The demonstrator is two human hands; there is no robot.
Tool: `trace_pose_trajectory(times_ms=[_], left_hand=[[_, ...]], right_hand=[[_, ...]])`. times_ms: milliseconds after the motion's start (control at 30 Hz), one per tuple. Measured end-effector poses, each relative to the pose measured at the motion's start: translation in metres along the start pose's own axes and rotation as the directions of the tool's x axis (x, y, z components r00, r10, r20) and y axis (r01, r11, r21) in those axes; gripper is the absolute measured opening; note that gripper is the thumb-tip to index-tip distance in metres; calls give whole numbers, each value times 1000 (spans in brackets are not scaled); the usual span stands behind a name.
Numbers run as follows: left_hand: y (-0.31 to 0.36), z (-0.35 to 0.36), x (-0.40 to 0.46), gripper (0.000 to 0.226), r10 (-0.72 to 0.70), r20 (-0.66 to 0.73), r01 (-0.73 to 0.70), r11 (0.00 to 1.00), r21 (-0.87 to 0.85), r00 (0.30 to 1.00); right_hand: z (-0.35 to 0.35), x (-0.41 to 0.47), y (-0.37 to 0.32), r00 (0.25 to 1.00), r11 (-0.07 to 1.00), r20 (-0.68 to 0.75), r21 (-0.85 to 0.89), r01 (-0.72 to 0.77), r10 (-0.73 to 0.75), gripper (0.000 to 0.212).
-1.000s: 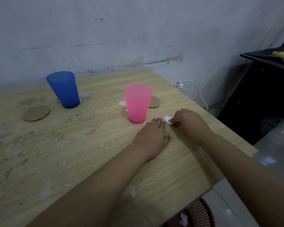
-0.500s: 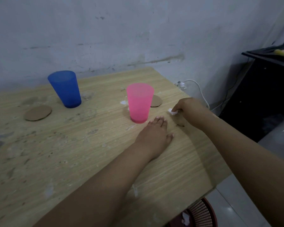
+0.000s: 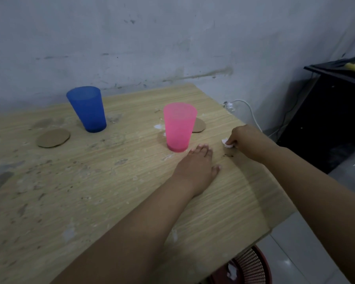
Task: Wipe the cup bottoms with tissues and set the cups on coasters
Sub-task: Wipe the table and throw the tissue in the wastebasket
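Observation:
A pink cup (image 3: 179, 129) stands upright on the wooden table (image 3: 111, 191), just in front of a brown coaster (image 3: 199, 125) that it partly hides. A blue cup (image 3: 87, 109) stands upright at the back left, with a second brown coaster (image 3: 53, 137) lying to its front left. My left hand (image 3: 197, 167) rests flat on the table, fingertips close to the pink cup's base. My right hand (image 3: 248, 140) is to the right of the pink cup, pinching a small white tissue (image 3: 226, 143) near the table's right edge.
A red mesh basket (image 3: 252, 267) with white scraps sits on the floor under the table's front right corner. A black cabinet (image 3: 332, 111) stands to the right. A white cable (image 3: 248, 111) runs along the wall behind the table. The tabletop is stained.
My right hand lifted the tissue from beside my left fingertips and moved it back and to the right. My left hand stayed flat on the table.

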State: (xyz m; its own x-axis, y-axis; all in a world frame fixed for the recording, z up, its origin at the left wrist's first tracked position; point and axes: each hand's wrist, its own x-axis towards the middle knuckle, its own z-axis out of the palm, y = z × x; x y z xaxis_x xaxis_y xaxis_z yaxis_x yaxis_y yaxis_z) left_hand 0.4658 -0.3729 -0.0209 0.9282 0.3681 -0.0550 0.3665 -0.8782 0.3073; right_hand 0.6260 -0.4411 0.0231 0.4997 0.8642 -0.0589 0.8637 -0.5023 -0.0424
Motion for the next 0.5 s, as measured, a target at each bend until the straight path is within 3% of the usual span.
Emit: trace_pose_trajectory(times_ms=[100, 300, 400, 500], left_hand=[[0, -1, -1, 63, -4, 2, 4, 1000, -12, 1000], [0, -2, 0, 63, -1, -11, 1, 1000, -2, 1000], [0, -2, -1, 63, 1, -3, -1, 1000, 4, 1000], [-1, -1, -1, 64, 7, -1, -7, 1000, 1, 1000]], right_hand=[[-2, -1, -11, 986, 993, 116, -6, -119, 119, 34], [-4, -13, -24, 989, 995, 116, 31, -93, 88, 29], [-7, -15, -20, 998, 983, 61, 179, -35, 24, 19], [-8, -13, -5, 985, 915, -80, 389, -110, 153, 11]])
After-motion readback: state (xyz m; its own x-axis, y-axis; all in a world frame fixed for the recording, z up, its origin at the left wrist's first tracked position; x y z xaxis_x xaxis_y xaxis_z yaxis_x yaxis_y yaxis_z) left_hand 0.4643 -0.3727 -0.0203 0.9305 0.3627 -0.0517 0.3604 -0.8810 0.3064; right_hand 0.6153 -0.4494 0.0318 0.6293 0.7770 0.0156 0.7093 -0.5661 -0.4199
